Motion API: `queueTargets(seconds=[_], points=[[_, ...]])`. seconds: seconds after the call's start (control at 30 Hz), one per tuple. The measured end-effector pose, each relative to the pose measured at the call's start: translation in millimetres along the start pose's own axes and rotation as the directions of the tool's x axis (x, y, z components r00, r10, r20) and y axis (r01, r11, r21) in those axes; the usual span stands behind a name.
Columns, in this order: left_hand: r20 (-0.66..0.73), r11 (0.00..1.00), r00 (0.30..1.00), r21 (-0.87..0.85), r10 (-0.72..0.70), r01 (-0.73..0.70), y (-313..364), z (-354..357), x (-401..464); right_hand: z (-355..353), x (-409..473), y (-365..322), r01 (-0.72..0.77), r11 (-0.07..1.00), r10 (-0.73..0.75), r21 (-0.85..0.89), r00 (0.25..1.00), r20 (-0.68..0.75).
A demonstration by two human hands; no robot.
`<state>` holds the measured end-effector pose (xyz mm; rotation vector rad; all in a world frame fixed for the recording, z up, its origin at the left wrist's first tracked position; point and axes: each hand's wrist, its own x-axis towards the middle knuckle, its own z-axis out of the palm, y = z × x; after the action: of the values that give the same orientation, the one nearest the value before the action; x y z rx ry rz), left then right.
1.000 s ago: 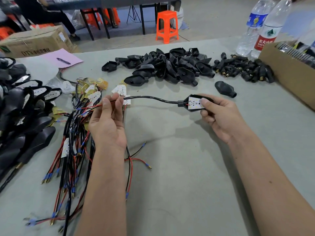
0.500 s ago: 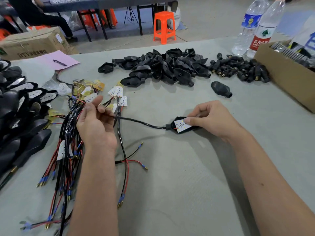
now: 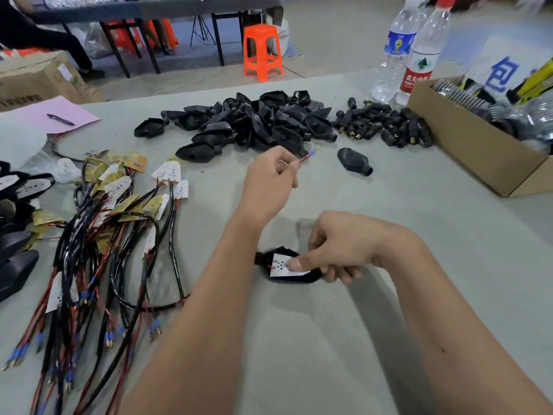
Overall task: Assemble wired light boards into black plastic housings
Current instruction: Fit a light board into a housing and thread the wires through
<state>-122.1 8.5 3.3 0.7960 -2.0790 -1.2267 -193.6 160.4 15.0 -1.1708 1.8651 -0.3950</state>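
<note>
Bright, even overhead light, soft shadows beneath the arms, wide-angle bending and slight blur at edges.

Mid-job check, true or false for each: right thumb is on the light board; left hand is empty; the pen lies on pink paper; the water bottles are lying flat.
1. The right hand presses its thumb on the white light board in the black housing. True.
2. The left hand is empty. False: it pinches a red wire end.
3. The pen lies on pink paper. True.
4. The water bottles lie flat. False: they stand upright.
</note>
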Motion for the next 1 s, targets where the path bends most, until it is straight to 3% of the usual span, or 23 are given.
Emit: queueTargets(seconds=[0.17,0.2,0.27,0.33,0.4,0.47,0.5,0.53,0.57,0.63,0.67,0.73,0.87,1.0], points=[[0.090,0.997,0.993,0.015,0.077,-0.078,-17,24,-9,-16,-3,3,0.054,0.998,-0.057,0.042,0.995,0.084],[0.101,0.995,0.991,0.018,0.092,-0.094,-19,25,-10,-25,-3,6,0.083,0.994,-0.085,0.075,0.996,0.030],[0.097,0.994,0.989,-0.003,0.108,-0.108,-19,25,-9,-46,3,15,0.176,0.972,-0.139,0.158,0.965,-0.223],[0.070,0.994,0.992,-0.050,0.102,-0.098,-17,25,-6,-72,19,26,0.261,0.932,-0.082,0.252,0.828,-0.555],[0.054,0.992,0.995,-0.097,0.086,-0.080,-15,26,-6,-97,41,38,0.281,0.918,0.058,0.280,0.605,-0.794],[0.055,0.989,0.997,-0.136,0.061,-0.053,-14,26,-5,-122,64,50,0.214,0.947,0.141,0.239,0.393,-0.909],[0.057,0.987,0.997,-0.156,0.049,-0.039,-14,26,-4,-134,73,55,0.144,0.969,0.144,0.201,0.334,-0.932],[0.059,0.984,0.998,-0.174,0.038,-0.027,-14,25,-3,-144,83,60,0.040,0.990,0.116,0.136,0.323,-0.939],[0.062,0.982,0.998,-0.186,0.026,-0.015,-14,25,-3,-151,91,66,-0.084,0.996,0.066,0.038,0.366,-0.928],[0.068,0.979,0.998,-0.203,0.004,0.010,-13,24,-1,-160,107,73,-0.294,0.936,-0.005,-0.195,0.541,-0.841],[0.068,0.978,0.998,-0.209,-0.003,0.017,-13,24,-1,-160,112,75,-0.347,0.899,0.002,-0.268,0.616,-0.788],[0.060,0.977,0.998,-0.213,0.000,0.013,-13,24,1,-159,120,75,-0.370,0.887,0.058,-0.277,0.683,-0.728],[0.028,0.974,0.999,-0.226,0.016,-0.010,-13,22,3,-163,122,73,-0.407,0.856,0.058,-0.318,0.687,-0.724],[0.037,0.957,0.999,-0.289,-0.020,0.030,-12,19,2,-168,115,78,-0.414,0.848,0.013,-0.330,0.640,-0.768]])
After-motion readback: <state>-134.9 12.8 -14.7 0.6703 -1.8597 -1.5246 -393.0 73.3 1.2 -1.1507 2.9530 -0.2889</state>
